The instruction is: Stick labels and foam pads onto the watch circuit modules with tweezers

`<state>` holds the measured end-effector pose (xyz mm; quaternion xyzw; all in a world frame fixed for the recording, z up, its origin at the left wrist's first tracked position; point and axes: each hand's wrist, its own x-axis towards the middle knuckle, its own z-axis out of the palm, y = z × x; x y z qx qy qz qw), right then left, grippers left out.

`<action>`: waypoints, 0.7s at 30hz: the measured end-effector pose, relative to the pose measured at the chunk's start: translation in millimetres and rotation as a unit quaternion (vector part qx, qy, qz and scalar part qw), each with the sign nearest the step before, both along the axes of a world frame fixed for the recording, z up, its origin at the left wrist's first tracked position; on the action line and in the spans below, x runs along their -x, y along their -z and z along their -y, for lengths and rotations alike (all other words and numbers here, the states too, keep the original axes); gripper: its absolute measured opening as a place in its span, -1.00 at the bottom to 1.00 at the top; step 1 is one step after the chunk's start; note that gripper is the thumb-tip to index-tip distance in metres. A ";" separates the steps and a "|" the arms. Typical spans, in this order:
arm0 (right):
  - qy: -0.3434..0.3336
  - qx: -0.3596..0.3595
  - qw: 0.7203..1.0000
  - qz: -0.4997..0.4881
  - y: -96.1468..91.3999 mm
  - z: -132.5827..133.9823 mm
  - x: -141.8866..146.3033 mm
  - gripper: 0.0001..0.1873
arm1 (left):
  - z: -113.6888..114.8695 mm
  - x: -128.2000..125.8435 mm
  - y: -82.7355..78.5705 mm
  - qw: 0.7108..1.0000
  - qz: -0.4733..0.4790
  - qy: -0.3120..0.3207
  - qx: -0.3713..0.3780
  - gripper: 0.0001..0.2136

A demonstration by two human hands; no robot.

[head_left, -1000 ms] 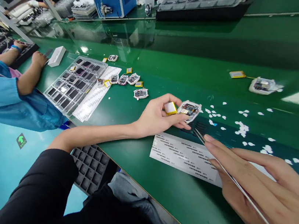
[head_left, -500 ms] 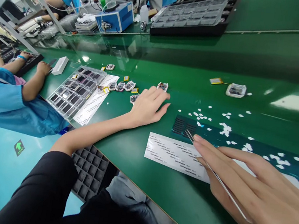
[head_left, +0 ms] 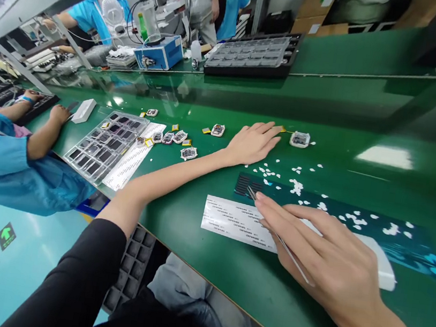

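Note:
My left hand (head_left: pixel 252 142) stretches across the green bench with its fingers extended. Its fingertips lie over a small yellow battery (head_left: pixel 283 130), mostly covered, that is wired to a white-rimmed electronic module (head_left: pixel 300 139). I cannot tell whether the fingers touch the battery. In my right hand (head_left: pixel 323 249) is a pair of metal tweezers (head_left: pixel 290 254), tips pointing at the rows of black strips (head_left: pixel 250 183) on a dark teal sheet (head_left: pixel 385 226). Below the tips lies a white printed label sheet (head_left: pixel 230 220), partly hidden by that hand.
Several white bits (head_left: pixel 297 187) are scattered on and behind the teal sheet. To the left are more modules (head_left: pixel 189 153) and a clear compartment tray (head_left: pixel 102 144). A co-worker in a blue sleeve (head_left: pixel 4 155) sits at the left. A black tray (head_left: pixel 252 60) stands at the back.
My left hand has moved right and farther across the bench, from near a module to the wired battery. My right hand keeps the tweezers near the black strips. The view has shifted.

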<state>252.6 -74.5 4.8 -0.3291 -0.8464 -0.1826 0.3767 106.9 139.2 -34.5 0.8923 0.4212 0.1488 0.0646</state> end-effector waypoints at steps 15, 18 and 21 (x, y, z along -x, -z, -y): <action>-0.013 0.005 0.999 -0.047 5.5 -9.7 -1.6 -0.24 | -3.9 -6.3 -10.8 0.959 0.258 -0.045 0.106 -0.91; -0.010 0.017 0.996 -0.082 7.9 -10.7 -0.4 -0.47 | 30.8 21.2 -25.3 0.877 0.417 -0.082 0.225 -0.93; -0.017 0.034 0.992 -0.121 11.1 -8.9 0.8 -0.64 | 80.7 46.4 -42.2 0.778 0.504 -0.075 0.368 -0.85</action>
